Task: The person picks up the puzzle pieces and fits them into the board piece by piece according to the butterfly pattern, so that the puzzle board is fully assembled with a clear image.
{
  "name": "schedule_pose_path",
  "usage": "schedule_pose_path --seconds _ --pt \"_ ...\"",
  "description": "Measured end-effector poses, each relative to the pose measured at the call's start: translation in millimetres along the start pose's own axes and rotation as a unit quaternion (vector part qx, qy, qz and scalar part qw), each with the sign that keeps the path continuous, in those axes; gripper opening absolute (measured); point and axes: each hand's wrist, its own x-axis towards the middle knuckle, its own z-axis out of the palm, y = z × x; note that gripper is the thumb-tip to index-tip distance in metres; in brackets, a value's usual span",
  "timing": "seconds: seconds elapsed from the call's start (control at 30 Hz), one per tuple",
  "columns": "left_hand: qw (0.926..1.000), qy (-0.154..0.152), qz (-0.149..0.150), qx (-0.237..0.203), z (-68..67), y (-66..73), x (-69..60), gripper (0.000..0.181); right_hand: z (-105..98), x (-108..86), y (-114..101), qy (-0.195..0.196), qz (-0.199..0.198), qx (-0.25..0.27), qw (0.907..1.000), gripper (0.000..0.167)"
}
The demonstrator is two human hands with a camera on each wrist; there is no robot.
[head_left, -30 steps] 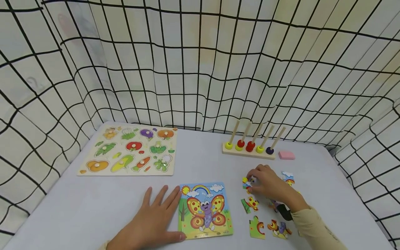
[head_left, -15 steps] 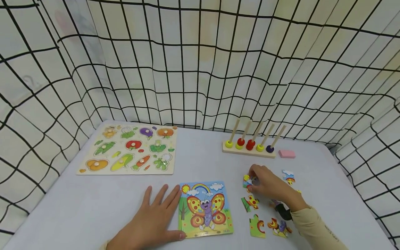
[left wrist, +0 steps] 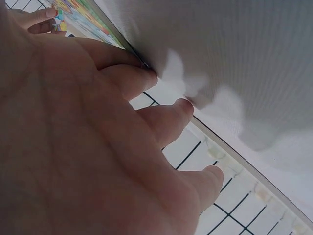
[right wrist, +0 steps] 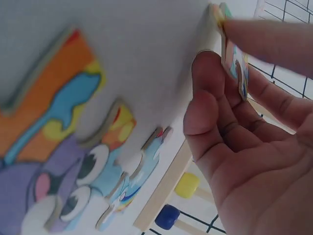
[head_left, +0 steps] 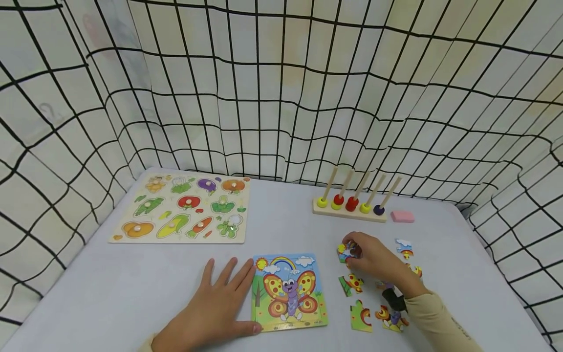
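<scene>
The left hand point(head_left: 215, 308) lies flat with fingers spread on the white table, its thumb and a fingertip touching the left edge of the butterfly board point(head_left: 289, 293). In the left wrist view the fingers of the left hand point(left wrist: 127, 122) are straight. The right hand point(head_left: 378, 259) pinches a puzzle piece with a sun and sky point(head_left: 343, 251) between thumb and fingers. The right wrist view shows that piece point(right wrist: 229, 58) tilted up in the right hand point(right wrist: 254, 132). Below it are a green-and-yellow piece point(head_left: 345, 286) and a green piece point(head_left: 359, 318).
A vegetable peg board point(head_left: 180, 210) lies at the back left. At the back right stand a peg rack with beads point(head_left: 349, 215) and a pink block point(head_left: 402, 216). More pieces lie around the right forearm, including a cloud piece point(head_left: 404, 248). Black netting point(head_left: 281, 102) surrounds the table.
The right hand has shifted slightly left with the sun piece, which is now tilted and shows more of its face. The left hand stays in place at the board.
</scene>
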Motion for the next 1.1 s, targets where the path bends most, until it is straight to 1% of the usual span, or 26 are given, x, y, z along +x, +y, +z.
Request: schedule_pose_path --seconds 0.13,0.23,0.37,0.47,0.57,0.67,0.77,0.93,1.0,1.1 --pt "1.0 0.004 0.001 0.002 0.2 0.0 -0.1 0.121 0 0.9 -2 0.018 -0.014 -0.001 0.9997 0.028" --pt "1.0 0.007 0.003 0.003 -0.2 0.2 0.1 0.12 -1 1.4 -4 0.025 -0.019 0.001 0.9995 0.028" --pt "0.9999 0.009 0.006 0.004 0.1 0.2 -0.5 0.12 -1 3.7 -7 0.02 -0.003 0.024 0.9995 0.03" --pt "0.9999 0.011 0.006 0.002 0.0 0.3 -1.4 0.12 -1 7.8 -11 0.018 0.025 0.07 0.997 0.028" --pt "0.9999 0.012 0.005 -0.003 -0.2 0.3 -2.3 0.12 -1 13.5 -18 0.016 0.048 0.138 0.9891 0.025" --pt "0.9999 0.012 0.003 -0.002 -0.6 0.0 -2.2 0.12 1 18.8 -25 0.015 0.058 0.193 0.9794 0.024" --pt "0.9999 0.01 0.002 0.004 -0.8 -0.4 -1.4 0.12 4 23.4 -31 0.015 0.065 0.229 0.9713 0.025" --pt "1.0 0.006 -0.002 0.0 -0.5 -0.4 -1.0 0.119 14 32.3 -39 0.008 0.079 0.298 0.9512 0.027" --pt "1.0 0.006 -0.002 -0.003 -0.5 -0.3 -1.0 0.119 18 36.1 -43 0.0 0.079 0.319 0.9446 0.028" --pt "1.0 0.008 -0.001 -0.001 -0.9 -0.4 -0.9 0.119 23 40.8 -52 -0.014 0.078 0.33 0.9406 0.027"
